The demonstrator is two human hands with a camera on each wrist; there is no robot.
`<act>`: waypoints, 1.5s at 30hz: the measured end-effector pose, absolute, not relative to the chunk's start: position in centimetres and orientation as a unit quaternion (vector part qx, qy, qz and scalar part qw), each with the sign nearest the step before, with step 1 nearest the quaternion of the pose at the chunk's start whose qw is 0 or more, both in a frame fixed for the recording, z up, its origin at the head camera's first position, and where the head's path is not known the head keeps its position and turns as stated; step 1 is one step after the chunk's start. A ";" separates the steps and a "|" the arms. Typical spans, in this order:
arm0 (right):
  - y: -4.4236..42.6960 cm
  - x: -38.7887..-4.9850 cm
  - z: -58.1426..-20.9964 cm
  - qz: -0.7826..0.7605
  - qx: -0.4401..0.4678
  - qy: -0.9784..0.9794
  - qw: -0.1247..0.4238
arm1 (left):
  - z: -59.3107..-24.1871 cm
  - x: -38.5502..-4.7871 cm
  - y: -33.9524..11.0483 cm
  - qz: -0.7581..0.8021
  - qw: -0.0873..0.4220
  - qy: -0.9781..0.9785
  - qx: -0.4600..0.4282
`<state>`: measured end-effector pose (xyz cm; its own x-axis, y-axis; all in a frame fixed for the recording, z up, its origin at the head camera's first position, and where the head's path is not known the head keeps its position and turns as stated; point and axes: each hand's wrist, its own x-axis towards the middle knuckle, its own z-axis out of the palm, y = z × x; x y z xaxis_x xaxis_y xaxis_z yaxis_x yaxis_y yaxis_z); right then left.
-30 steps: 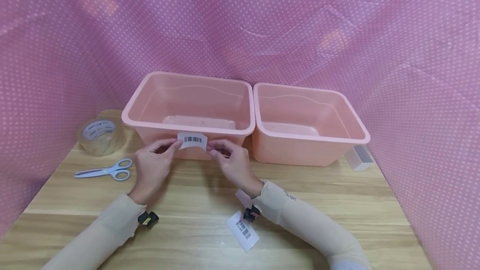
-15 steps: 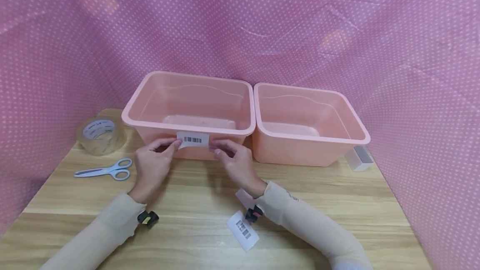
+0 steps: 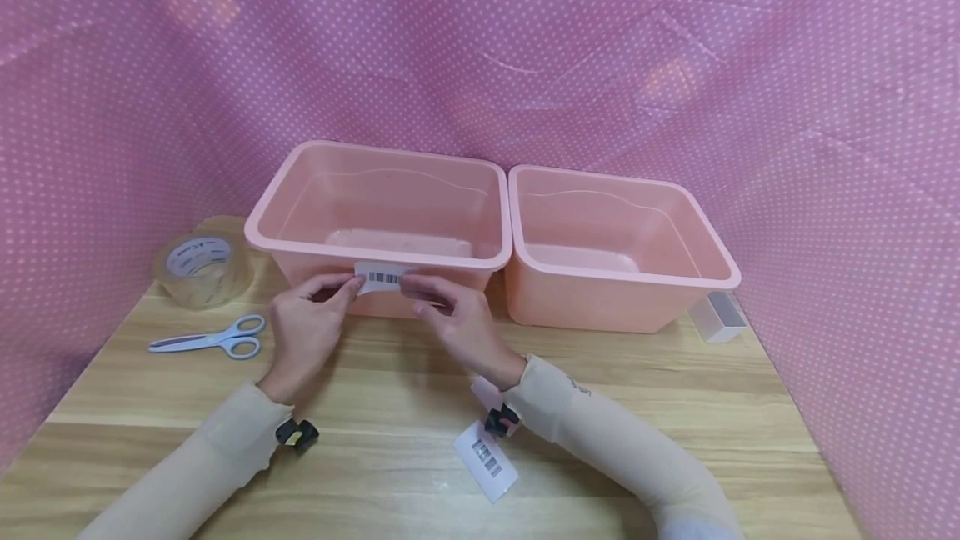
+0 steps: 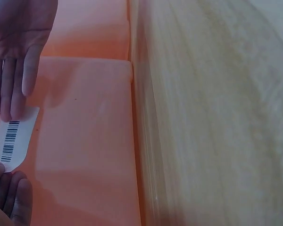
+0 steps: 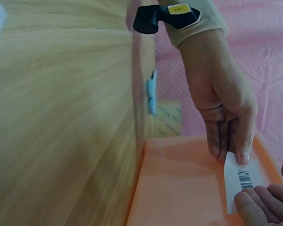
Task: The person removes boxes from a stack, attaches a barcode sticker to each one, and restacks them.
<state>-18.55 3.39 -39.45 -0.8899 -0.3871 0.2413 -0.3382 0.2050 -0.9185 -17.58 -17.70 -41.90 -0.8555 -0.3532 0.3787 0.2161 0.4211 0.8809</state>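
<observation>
A white barcode label (image 3: pixel 384 277) lies against the front wall of the left pink bin (image 3: pixel 378 253), just under its rim. My left hand (image 3: pixel 306 332) pinches the label's left end between thumb and fingers. On the right end, the fingers of my right hand (image 3: pixel 465 325) reach over the label and touch it. They look straight in the left wrist view, where the right hand (image 4: pixel 23 52) comes in from above. The label's lower edge (image 4: pixel 23 162) curls away a little near the left hand. Part of the label's right end is hidden by fingers.
A second pink bin (image 3: pixel 600 298) adjoins the first on the right, with a small white box (image 3: pixel 717 317) beyond it. Clear tape (image 3: pixel 202 273) and light blue scissors (image 3: pixel 213 342) lie left. Another barcode label (image 3: pixel 486 462) lies near the right wrist, by a pinkish-white piece of paper (image 3: pixel 486 393).
My right hand lets go of the label's right end, draws off to the right, then comes back left with its fingers over that end. The left hand keeps its pinch in place.
</observation>
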 end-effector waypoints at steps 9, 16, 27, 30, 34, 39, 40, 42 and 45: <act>3.0 -19.2 -39.7 -0.565 -0.241 0.789 0.026 | -42.1 -17.7 -17.8 -0.527 0.269 -0.805 0.040; 2.8 -19.2 -39.4 -0.559 -0.238 0.794 0.018 | -42.1 -17.8 -18.0 -0.525 0.267 -0.807 0.040; 2.5 -19.4 -39.3 -0.562 -0.225 0.796 0.018 | -41.7 -17.7 -18.0 -0.521 0.273 -0.807 0.058; 2.5 -19.4 -39.2 -0.559 -0.222 0.799 0.017 | -41.5 -17.8 -18.0 -0.524 0.268 -0.806 0.061; 2.4 -19.5 -39.2 -0.555 -0.219 0.802 0.015 | -41.4 -17.9 -18.1 -0.538 0.258 -0.800 0.061; 2.4 -19.5 -39.2 -0.555 -0.217 0.803 0.014 | -41.1 -17.8 -18.1 -0.534 0.246 -0.806 0.062; 2.4 -19.5 -39.1 -0.556 -0.216 0.802 0.015 | -41.0 -17.7 -18.2 -0.527 0.246 -0.811 0.061; 2.4 -19.4 -39.1 -0.559 -0.213 0.801 0.017 | -40.8 -17.6 -18.1 -0.508 0.245 -0.823 0.060; 2.3 -19.4 -39.1 -0.565 -0.208 0.798 0.019 | -40.8 -17.4 -18.2 -0.484 0.256 -0.835 0.051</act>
